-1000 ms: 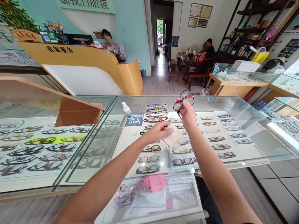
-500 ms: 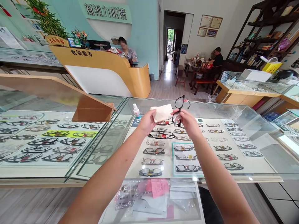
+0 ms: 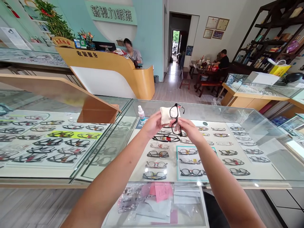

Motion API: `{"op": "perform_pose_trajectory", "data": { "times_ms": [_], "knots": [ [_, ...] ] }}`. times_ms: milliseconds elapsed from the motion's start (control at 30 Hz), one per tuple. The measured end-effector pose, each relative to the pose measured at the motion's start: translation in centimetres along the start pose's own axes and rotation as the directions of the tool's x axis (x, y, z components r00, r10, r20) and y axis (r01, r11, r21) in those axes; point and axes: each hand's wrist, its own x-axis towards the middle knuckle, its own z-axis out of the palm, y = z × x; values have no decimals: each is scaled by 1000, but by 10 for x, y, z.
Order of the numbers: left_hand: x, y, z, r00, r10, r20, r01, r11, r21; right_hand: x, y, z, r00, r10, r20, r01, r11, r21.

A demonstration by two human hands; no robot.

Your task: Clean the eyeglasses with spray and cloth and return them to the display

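My left hand [image 3: 152, 125] is closed on a folded cream cloth [image 3: 165, 116], held above the glass display case. Black-framed eyeglasses [image 3: 176, 121] are pinched in my right hand [image 3: 189, 130], turned on end with one lens above the other. The upper lens overlaps the cloth's right side in view; whether they touch, I cannot tell. Just left of the cloth, a small white spray bottle [image 3: 141, 114] stands upright on the glass top. Rows of eyeglass frames [image 3: 157, 154] lie beneath the glass under my arms.
Below the case, an open drawer [image 3: 205, 210] holds plastic bags and pink and white papers. A wooden board [image 3: 97, 109] leans over the left case. Farther back are a reception counter [image 3: 142, 82] with a seated person [image 3: 136, 55], and another person [image 3: 223, 60] at a table.
The eyeglasses have moved left and slightly down, so they now overlap the cloth in view. The cloth has turned to face the camera more.
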Motion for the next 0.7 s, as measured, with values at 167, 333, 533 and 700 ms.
{"op": "perform_pose_trajectory", "data": {
  "times_ms": [167, 333, 533, 700],
  "knots": [
    [-3, -2, 2, 1000, -1, -31, 1, 1000, -26, 0, -2, 5, 1000, 6, 21, -5, 999, -33],
    [-7, -2, 12, 1000, -6, 27, 7, 999, -32, -1, -7, 11, 1000, 12, 25, -11, 999, -51],
    [-9, -6, 22, 998, -10, 66, 14, 998, -69, 0, -3, 13, 1000, 4, 23, -3, 998, -57],
    [-14, -7, 26, 997, 18, 76, -14, 999, -45, -1, 2, 16, 999, 28, 15, -28, 1000, -10]
  ]
}}
